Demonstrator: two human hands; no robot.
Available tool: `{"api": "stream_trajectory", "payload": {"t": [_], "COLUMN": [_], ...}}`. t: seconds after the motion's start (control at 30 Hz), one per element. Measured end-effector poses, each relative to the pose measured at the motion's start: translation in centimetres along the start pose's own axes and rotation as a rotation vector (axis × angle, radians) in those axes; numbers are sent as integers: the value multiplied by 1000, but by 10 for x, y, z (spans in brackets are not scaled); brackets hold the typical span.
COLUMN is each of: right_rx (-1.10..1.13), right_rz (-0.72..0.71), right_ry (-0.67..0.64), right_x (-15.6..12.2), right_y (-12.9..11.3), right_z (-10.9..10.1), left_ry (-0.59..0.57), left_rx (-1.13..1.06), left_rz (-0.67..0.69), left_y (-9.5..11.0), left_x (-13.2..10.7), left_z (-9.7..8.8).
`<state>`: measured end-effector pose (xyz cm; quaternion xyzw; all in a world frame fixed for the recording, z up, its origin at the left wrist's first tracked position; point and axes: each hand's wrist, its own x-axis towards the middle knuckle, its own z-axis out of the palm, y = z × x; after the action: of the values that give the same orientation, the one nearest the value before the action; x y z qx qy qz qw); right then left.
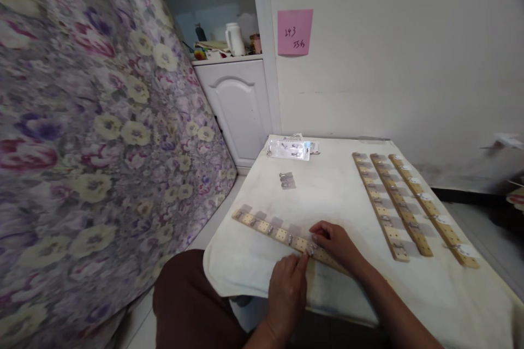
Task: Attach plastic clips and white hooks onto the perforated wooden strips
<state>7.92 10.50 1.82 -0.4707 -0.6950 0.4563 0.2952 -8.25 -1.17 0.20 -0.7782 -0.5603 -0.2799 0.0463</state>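
Note:
A long wooden strip (281, 234) with small holes lies slantwise across the near part of the table. Several small metal hooks with see-through square backings sit along it. My left hand (287, 286) is at the strip's near edge, its fingers closed and a fingertip against a metal hook (311, 250). Just above that hook, my right hand (333, 241) has thumb and forefinger drawn together by the strip's far edge. What lies between them, if anything, is too small to make out. Loose hooks (285, 180) lie together farther back.
Three more hook-lined strips stand side by side on the right: a left one (380, 210), a middle one (403, 210) and a right one (434, 218). Clear hook packaging (289, 149) lies at the back edge of the cloth-covered table (327, 185). A flowered curtain (102, 120) hangs left.

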Motion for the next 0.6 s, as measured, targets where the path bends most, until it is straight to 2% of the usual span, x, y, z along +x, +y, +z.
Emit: {"api": "stream_trajectory", "payload": {"t": [0.37, 0.6], "right_rx": [-71, -55], "right_rz": [-47, -40], "right_ry": [2, 0], "right_x": [-3, -2], "right_y": [1, 5], "right_z": [0, 3], "left_ry": [-24, 14], "left_rx": [19, 0], "left_rz": [-19, -14], "left_y": [2, 2], "left_x": [2, 2], "left_z": [-2, -2]}}
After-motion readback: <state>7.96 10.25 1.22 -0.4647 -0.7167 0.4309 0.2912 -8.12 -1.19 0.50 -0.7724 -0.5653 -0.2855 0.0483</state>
